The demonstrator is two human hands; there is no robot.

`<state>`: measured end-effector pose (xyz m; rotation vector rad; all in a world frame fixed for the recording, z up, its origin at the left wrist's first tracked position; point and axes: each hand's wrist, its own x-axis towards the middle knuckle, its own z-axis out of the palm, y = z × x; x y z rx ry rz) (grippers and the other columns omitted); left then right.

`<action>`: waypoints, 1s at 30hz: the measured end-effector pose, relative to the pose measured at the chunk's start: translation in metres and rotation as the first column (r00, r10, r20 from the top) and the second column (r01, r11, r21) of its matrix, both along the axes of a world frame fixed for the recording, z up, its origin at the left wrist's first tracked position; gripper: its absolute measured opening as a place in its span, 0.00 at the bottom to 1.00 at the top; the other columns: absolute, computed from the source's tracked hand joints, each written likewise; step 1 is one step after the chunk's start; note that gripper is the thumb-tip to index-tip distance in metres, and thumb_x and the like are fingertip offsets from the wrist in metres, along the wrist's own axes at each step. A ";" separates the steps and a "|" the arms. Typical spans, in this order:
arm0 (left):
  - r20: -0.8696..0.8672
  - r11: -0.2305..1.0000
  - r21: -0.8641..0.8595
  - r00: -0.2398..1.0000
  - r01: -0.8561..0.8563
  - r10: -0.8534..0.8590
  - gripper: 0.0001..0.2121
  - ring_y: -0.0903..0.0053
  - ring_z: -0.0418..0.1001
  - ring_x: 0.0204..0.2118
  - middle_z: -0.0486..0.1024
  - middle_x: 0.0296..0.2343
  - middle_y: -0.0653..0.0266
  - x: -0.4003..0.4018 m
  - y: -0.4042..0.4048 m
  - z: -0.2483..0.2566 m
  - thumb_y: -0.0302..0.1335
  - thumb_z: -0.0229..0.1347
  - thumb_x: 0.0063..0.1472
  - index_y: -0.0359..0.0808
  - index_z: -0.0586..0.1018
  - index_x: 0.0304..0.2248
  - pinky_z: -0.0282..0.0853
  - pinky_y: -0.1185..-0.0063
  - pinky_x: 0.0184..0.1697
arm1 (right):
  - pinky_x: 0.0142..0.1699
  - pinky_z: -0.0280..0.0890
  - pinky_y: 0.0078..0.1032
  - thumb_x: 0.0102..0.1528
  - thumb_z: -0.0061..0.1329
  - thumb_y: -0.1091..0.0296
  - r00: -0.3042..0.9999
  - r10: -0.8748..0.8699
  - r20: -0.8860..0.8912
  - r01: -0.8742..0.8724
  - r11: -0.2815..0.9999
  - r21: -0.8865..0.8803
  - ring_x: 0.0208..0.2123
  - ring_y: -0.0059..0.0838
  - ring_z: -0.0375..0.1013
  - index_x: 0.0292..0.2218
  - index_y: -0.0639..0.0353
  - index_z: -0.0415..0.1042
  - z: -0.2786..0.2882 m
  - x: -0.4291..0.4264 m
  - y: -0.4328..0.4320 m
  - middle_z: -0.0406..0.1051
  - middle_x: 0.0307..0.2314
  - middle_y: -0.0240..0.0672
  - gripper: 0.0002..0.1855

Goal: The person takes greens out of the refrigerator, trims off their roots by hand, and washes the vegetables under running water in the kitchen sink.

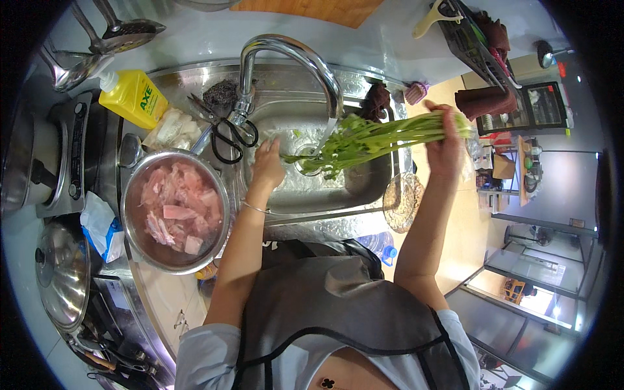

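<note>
My right hand (446,141) grips a bunch of leafy green celery (380,139) by its stalk ends, past the right rim of the sink. The stalks reach leftward over the stainless steel sink (360,190), leaves towards the drain. Water runs from the chrome faucet (292,41) in a thin stream onto or beside the leaves. My left hand (268,165) is inside the sink's left part, next to the leaf tips. Its fingers are partly hidden, so whether it pinches a leaf cannot be told. A small green scrap (296,132) lies on the sink floor.
Left of the sink stands a metal bowl (127,229) of raw meat pieces in liquid. Black-handled scissors (229,141), a steel wool pad (222,93) and a yellow AXE bottle (134,100) lie behind it. A clear patterned glass dish (402,202) sits at the sink's right edge.
</note>
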<state>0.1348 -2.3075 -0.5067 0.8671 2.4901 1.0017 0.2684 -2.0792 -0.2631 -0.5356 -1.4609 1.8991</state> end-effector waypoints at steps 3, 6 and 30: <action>0.203 0.872 0.473 0.948 0.125 -0.246 0.27 0.62 0.58 0.48 0.58 0.47 0.52 -0.006 0.011 0.088 0.19 0.50 0.46 0.35 0.59 0.49 0.54 0.75 0.51 | 0.32 0.66 0.21 0.52 0.42 0.63 0.982 -0.035 0.186 0.044 0.998 -0.044 0.28 0.25 0.69 0.33 0.61 0.65 -0.018 -0.024 -0.044 0.70 0.25 0.40 0.11; 0.092 0.753 0.614 0.926 0.235 -0.365 0.22 0.62 0.63 0.45 0.64 0.42 0.52 0.008 0.024 0.120 0.23 0.50 0.50 0.35 0.62 0.47 0.57 0.76 0.48 | 0.35 0.65 0.24 0.51 0.44 0.63 0.946 0.078 0.315 -0.020 0.983 -0.181 0.31 0.27 0.68 0.38 0.58 0.61 -0.043 -0.039 -0.067 0.69 0.28 0.38 0.14; 0.634 0.773 0.633 0.548 0.039 -0.546 0.12 0.84 0.67 0.30 0.71 0.29 0.65 -0.025 0.017 0.100 0.27 0.49 0.54 0.28 0.70 0.37 0.62 0.83 0.35 | 0.19 0.54 0.13 0.46 0.48 0.72 0.780 0.395 0.486 -0.404 0.910 -0.091 0.16 0.14 0.59 0.27 0.65 0.66 -0.070 -0.070 -0.080 0.63 0.16 0.27 0.07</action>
